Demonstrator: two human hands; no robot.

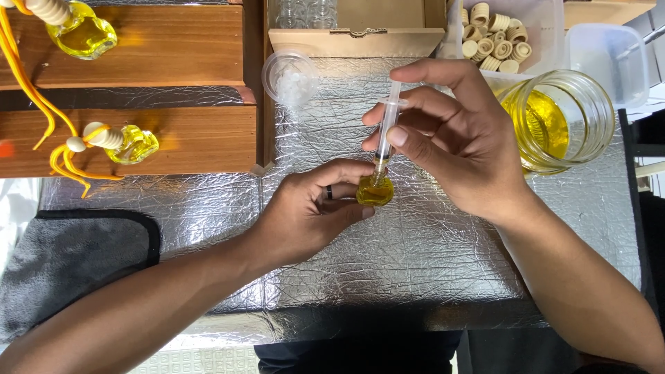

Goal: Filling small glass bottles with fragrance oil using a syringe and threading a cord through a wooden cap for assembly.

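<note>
A: Head view, your left hand [305, 211] pinches the small bottle [375, 191] upright on the foil mat [415, 263].

B: Your right hand [454, 142] clamps the syringe [386, 128], long axis vertical, tip directly over the bottle's neck, apparently seated in it.

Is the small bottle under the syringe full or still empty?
Largely full: the small bottle, held by the left hand, shows yellow liquid through most of its body. Exact level: cannot tell.

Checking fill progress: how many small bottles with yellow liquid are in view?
3: one bottle top left, partly cropped; one corded bottle on the lower wooden shelf; one held bottle in the left hand. Others may be out of frame.
</note>
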